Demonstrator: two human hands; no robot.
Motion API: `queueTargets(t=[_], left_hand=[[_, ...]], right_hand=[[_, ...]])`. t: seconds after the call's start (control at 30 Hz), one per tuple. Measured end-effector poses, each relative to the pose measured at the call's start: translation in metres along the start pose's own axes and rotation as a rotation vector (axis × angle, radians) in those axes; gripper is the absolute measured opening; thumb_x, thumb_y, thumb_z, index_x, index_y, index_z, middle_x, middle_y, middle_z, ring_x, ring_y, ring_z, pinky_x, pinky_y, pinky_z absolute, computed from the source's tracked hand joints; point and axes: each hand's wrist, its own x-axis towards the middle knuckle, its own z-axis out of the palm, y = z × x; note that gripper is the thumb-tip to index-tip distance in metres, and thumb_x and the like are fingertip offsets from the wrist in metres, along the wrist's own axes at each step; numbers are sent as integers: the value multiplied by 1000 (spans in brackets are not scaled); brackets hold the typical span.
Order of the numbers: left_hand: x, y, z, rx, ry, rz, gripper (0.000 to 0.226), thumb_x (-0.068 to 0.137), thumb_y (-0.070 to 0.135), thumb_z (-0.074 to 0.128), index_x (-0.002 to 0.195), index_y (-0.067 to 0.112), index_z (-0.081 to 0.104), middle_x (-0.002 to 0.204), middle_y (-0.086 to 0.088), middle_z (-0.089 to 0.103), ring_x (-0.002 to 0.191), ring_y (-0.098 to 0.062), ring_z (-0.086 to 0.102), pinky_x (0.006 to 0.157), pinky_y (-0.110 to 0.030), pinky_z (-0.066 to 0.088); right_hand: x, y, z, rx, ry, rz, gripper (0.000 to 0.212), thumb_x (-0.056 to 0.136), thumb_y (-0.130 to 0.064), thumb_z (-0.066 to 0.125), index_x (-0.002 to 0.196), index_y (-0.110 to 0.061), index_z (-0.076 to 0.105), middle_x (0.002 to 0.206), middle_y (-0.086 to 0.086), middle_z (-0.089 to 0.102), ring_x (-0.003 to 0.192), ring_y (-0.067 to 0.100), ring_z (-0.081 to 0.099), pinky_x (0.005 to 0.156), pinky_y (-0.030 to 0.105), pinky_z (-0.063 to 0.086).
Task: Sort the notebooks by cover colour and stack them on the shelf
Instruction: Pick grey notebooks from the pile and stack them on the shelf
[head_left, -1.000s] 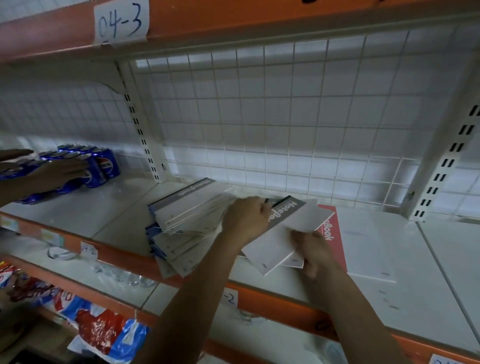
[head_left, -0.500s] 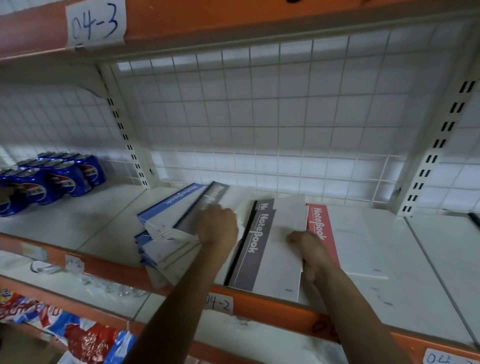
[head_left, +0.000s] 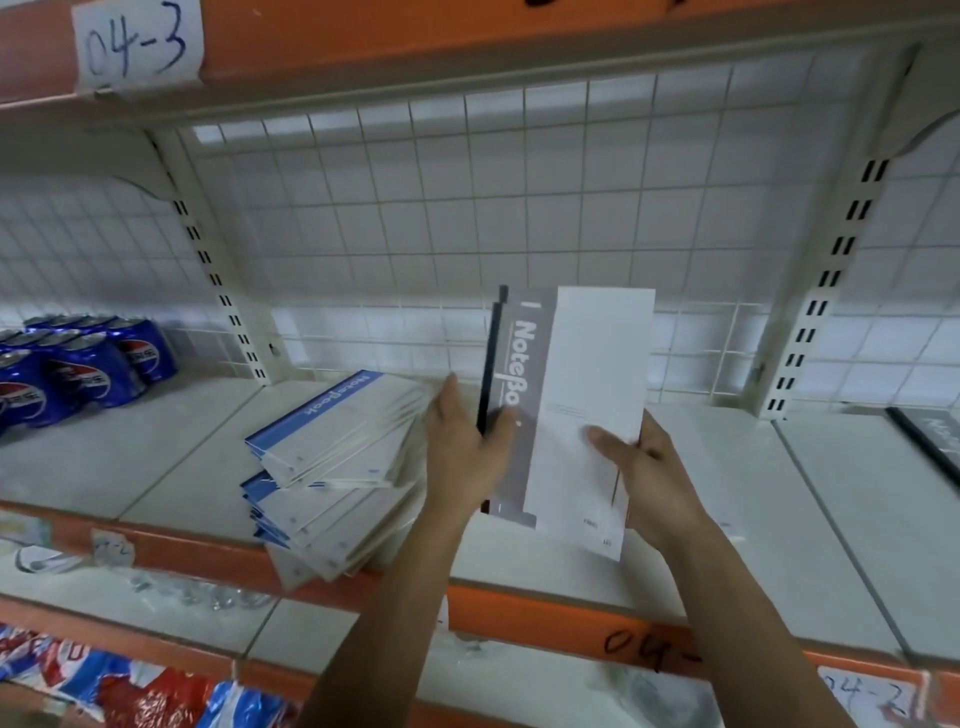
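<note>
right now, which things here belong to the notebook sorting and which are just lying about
Part of the job: grey notebook, held upright by the left hand and right hand; fanned pile of blue notebooks; dark notebook lying at far right; shelf.
Lying about: Pepsi cans at far left; red and blue packets below; paper label 04-3.

Dim, bluish light; brightest glare on the wire grid (head_left: 467, 218) behind. Soft motion blur, edges bowed by wide-angle distortion.
</note>
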Motion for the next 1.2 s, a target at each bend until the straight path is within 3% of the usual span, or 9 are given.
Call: queueTargets(t=[0.1,0.3,0.37,0.5,0.67,0.8,0.93,1.07,1.2], left_hand=[[-12,4,2,-348,-60,-4,23,94,25,55,116,19,54,88,14,65,80,1,62,68,-15,48],[-39,-11,14,-606,36,-139,15,93,19,54,98,32,57,93,13,66,90,-13,62,78,-30,47],[-45,-9,12,-618,66,-146,19,94,15,51,95,33,56,92,16,65,88,-7,60,78,-28,44],[-43,-3,5,-590,103,-115,18,84,26,46,92,40,54,89,26,64,85,0,59,78,-26,49],[-56,-11,3,-568,44,-210,32,96,11,38,109,38,50,107,20,59,99,-4,55,87,-27,40],[-58,-11,0,-479,-33,-251,33,96,9,31,122,25,43,110,9,56,96,-10,54,77,-26,39],[-65,-4,5,-435,-48,-185,26,95,4,31,110,23,39,99,16,53,86,2,52,67,-12,38],[-67,16,19,-418,-23,-101,21,92,0,34,108,11,41,99,-1,56,86,-16,54,68,-20,42],[-73,42,49,-371,-24,-92,25,90,1,41,112,13,40,102,-2,56,88,-16,57,70,-24,48]], right_hand=[[-6,-1,-2,-114,-51,-72,29,89,-16,61,118,-23,59,109,-7,70,101,14,67,79,37,55],[-21,14,4,-373,-133,18,37,87,-5,61,112,-32,58,107,-13,68,91,5,65,66,15,51],[-24,16,7,-357,-82,-18,36,88,-3,58,111,-32,60,101,-17,68,87,2,64,59,9,47],[-20,21,20,-323,40,-42,44,85,-6,61,104,-45,53,100,-14,68,88,7,65,69,25,53],[-25,40,26,-358,21,-43,54,80,5,54,126,-25,53,116,-11,65,109,8,60,94,32,49],[-30,49,32,-443,105,-57,39,83,0,51,115,-23,55,106,-10,64,104,9,60,88,22,48],[-38,44,30,-451,277,-68,27,87,-5,52,111,-13,44,104,-1,57,94,18,57,79,29,44],[-47,27,8,-414,341,-124,32,86,-5,54,111,-18,41,93,-5,62,88,23,63,77,34,51],[-56,7,-28,-526,447,-190,45,83,-1,58,125,-14,50,102,-1,63,84,13,61,73,11,45]])
